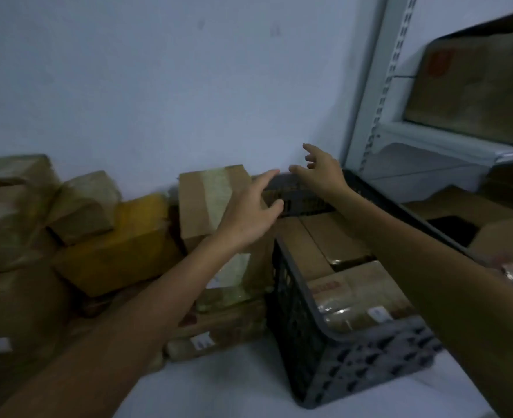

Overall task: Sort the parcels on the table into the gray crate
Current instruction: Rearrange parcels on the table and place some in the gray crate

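The gray crate [366,360] stands on the white table [219,387], right of centre, with its far side near the wall. It is dark plastic with lattice-holed walls and an open top. Inside lie at least 3 brown parcels: 1 near the front [354,297], wrapped in glossy tape with a small white label, and 2 behind it [336,236], side by side.

Left of the crate, more parcels are piled against the wall. A tall cardboard box [207,203] with a wide strip of pale tape stands upright just beside the crate. A yellowish parcel [122,242] lies further left, and a flat parcel [225,324] with a white label lies at the front.

Both arms reach forward. The left hand [250,206] is spread with straight fingers in front of the tall box and grasps nothing; the blur hides whether it touches the box. The right hand [318,170] hangs above the crate's far rim, fingers splayed and empty.
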The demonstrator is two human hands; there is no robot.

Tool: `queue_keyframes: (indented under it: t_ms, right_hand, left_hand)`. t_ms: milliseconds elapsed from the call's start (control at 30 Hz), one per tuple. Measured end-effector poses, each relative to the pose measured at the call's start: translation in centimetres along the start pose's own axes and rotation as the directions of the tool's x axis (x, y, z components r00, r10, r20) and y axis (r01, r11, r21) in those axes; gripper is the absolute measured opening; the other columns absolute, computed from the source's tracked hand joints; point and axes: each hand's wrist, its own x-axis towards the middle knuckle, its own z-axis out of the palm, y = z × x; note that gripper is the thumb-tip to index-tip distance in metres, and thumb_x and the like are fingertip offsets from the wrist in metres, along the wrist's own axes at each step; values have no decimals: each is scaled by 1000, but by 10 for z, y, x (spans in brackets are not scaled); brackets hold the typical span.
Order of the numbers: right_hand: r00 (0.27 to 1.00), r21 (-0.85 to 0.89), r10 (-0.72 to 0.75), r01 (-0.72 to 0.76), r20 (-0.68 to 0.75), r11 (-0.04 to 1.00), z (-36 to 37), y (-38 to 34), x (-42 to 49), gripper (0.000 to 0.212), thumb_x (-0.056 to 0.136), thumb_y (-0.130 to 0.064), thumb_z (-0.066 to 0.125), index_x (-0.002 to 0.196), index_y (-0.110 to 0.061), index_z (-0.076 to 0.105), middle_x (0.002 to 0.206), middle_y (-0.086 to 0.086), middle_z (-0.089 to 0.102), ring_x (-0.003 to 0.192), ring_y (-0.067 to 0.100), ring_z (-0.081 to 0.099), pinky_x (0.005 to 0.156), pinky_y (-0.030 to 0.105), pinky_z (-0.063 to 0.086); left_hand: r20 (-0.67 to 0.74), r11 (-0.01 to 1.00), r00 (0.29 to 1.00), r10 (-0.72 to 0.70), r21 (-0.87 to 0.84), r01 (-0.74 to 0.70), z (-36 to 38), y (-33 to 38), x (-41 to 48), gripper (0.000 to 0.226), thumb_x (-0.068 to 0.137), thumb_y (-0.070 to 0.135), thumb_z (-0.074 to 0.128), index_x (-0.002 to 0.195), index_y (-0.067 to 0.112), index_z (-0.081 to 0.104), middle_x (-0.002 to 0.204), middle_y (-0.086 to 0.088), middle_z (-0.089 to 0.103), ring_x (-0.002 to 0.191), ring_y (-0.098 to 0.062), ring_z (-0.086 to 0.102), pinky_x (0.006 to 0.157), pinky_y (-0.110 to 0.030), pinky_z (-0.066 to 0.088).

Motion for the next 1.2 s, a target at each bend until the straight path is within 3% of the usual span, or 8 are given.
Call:
queue_keyframes:
  t_ms: [200, 367, 467, 567, 800, 933, 1033, 1200]
  right_hand:
    - [997, -210, 51, -37, 59, 977, -83, 96, -11, 66, 89, -32, 63, 145, -12, 35, 138, 13, 49, 127, 27, 46, 98, 32, 39]
    - [944, -288, 213, -138, 250, 948, -111, 159, -27, 76, 84, -44, 65, 146, -14, 33, 146, 9, 42, 131, 25, 43, 99, 29, 38]
    - [776, -284, 384, -272, 501, 920, -104, 186, -47, 85, 84, -44, 65, 150, -14, 21, 156, 8, 23, 140, 26, 28, 106, 29, 32]
    - [599, -358, 467, -300, 651, 884, -89, 207, -61, 83, 85, -42, 64, 149, -12, 20, 155, 9, 23, 140, 27, 28, 105, 29, 33]
    - [707, -325, 344, -169, 618, 931, -87, 215, -46, 85, 82, -50, 64, 147, -10, 25, 151, 11, 30, 137, 28, 32, 105, 28, 31]
    - [812, -232, 291, -197, 505, 953, -101, 213, -31, 84, 78, -51, 68, 145, -15, 31, 147, 12, 34, 132, 30, 37, 105, 35, 34]
    - [870, -182, 203, -134, 449, 974, -122, 198, -12, 65, 79, -46, 70, 131, -15, 46, 131, 9, 49, 119, 27, 48, 90, 31, 40]
    - [953, -88, 49, -23, 298, 996, -157, 156, 8, 55, 78, -43, 72, 120, -16, 49, 114, 5, 52, 101, 22, 52, 82, 29, 39]
  left_hand:
    - [232, 997, 971, -63, 65, 49, 119, 37, 5, 60, 91, 27, 56, 144, 20, 29, 150, 0, 32, 138, -16, 28, 108, -26, 25]
    - [346, 951, 886, -307, 135, 277, 177, 26, 8, 75, 87, 40, 60, 147, 20, 21, 154, -5, 20, 141, -22, 21, 108, -31, 26]
    - [403, 842, 740, -539, 301, 449, 194, 11, 2, 89, 83, 51, 59, 149, 16, 11, 157, -11, 9, 143, -28, 14, 112, -36, 24]
    - [402, 719, 612, -682, 524, 456, 202, -5, -2, 89, 79, 62, 57, 144, 9, 27, 152, -15, 24, 137, -31, 28, 110, -40, 32]
    - [344, 689, 624, -702, 548, 474, 204, -8, -4, 76, 83, 62, 51, 137, 10, 40, 144, -12, 39, 128, -28, 41, 100, -33, 40]
    - [178, 757, 832, -526, 544, 362, 194, 0, -2, 57, 87, 56, 49, 130, 19, 45, 132, -10, 50, 121, -29, 45, 100, -39, 36]
    - [-10, 826, 945, -327, 483, 291, 184, 5, 2, 61, 87, 47, 54, 139, 19, 37, 142, -10, 39, 132, -28, 31, 108, -39, 27]
    - [-269, 937, 901, -339, -12, 349, 169, 25, 11, 91, 81, 43, 66, 149, 27, 8, 156, -10, 11, 143, -26, 17, 114, -43, 25]
